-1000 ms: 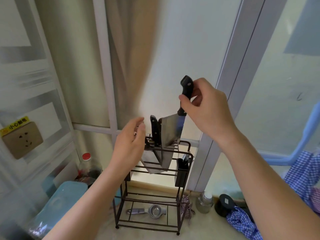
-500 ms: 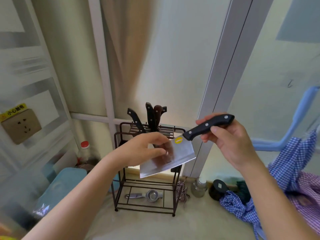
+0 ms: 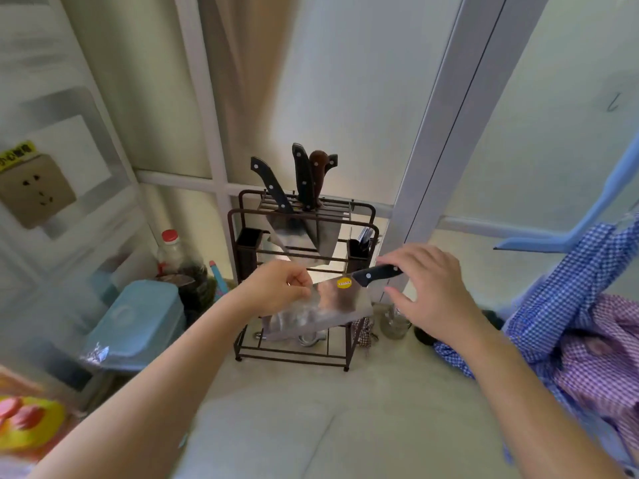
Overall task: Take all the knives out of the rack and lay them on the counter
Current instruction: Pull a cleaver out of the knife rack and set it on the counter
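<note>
A cleaver [image 3: 332,305] with a black riveted handle and a yellow sticker on its wide blade hangs in the air in front of the dark wire rack [image 3: 304,236]. My left hand [image 3: 276,288] pinches the blade's upper edge. My right hand [image 3: 425,288] holds the handle, fingers spread over it. Three knives stay in the rack's top slots: a black-handled one [image 3: 271,184] leaning left, an upright black-handled one [image 3: 302,174], and a brown-handled one [image 3: 320,174]. The pale counter [image 3: 311,409] lies below the cleaver.
A teal lidded box [image 3: 138,323] and a red-capped bottle [image 3: 171,250] stand left of the rack. Blue and purple checked cloths [image 3: 587,323] pile at the right. A small glass jar [image 3: 394,323] sits beside the rack. A wall socket [image 3: 34,191] is at left.
The cleaver was lifted out of the rack, tipped to near horizontal, and has come down lower in front of the rack. My left hand took hold of the blade.
</note>
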